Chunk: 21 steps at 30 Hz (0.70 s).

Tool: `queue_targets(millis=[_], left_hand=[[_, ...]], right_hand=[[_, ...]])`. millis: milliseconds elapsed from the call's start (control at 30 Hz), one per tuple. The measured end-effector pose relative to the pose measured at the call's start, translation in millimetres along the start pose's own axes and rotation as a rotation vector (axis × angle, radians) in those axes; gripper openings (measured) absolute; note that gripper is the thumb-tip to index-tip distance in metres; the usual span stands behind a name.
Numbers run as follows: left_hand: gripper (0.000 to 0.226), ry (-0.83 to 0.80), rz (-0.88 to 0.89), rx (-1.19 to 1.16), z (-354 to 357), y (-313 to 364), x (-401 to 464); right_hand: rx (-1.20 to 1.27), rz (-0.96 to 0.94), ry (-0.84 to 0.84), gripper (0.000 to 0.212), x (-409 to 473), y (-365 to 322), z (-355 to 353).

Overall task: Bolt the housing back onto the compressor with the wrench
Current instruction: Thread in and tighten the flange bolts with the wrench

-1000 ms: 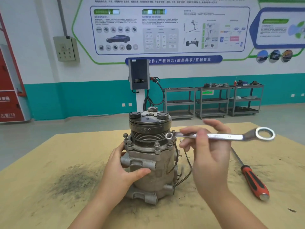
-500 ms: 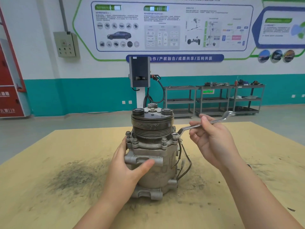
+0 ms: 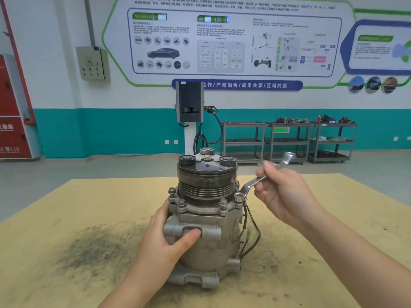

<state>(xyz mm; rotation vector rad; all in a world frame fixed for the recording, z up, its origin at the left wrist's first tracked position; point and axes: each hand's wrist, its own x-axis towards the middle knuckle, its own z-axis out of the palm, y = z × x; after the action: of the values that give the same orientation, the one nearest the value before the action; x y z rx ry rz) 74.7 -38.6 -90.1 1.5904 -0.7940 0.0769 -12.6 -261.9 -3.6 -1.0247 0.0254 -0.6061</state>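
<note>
I see left hand (image 3: pixel 169 238) gripping grey cast-metal compressor (image 3: pixel 206 221) upright on tan worktop (image 3: pixel 89 207), bracing it | right hand (image 3: pixel 282 192) pinching silver ring wrench (image 3: pixel 251 185), ring seated on flange bolt (image 3: pixel 239 197) for leverage

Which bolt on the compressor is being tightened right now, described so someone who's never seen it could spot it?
Start at the compressor standing upright on the tan table, steadied by the left hand. Bolts ring the flange just under its grooved pulley. The one you want is the bolt at the right end: it alone has the wrench ring seated over it, with the handle running up into the right hand.
</note>
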Motion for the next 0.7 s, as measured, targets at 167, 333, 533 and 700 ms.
queue_targets(millis=[167, 333, 533, 700], left_hand=[[0.058, -0.04, 0.02, -0.036, 1.1, -3.2, 1.9], [0.064, -0.051, 0.012, -0.031, 2.9, -3.1, 1.4], [0.078, -0.023, -0.01, 0.007, 3.6, -2.9, 4.1], [0.073, -0.003, -0.024, -0.004, 2.5, -8.2, 4.2]], right_hand=[[-0.039, -0.435, -0.064, 0.014, -45.7, 21.1, -17.8], [-0.771, -1.122, -0.415, 0.009, -57.3, 26.7, -11.2], [-1.249, -1.425, -0.496, 0.014, -40.9, 30.6, 35.9], [-1.144, -1.396, -0.331, 0.029, -41.0, 21.8, 40.5]])
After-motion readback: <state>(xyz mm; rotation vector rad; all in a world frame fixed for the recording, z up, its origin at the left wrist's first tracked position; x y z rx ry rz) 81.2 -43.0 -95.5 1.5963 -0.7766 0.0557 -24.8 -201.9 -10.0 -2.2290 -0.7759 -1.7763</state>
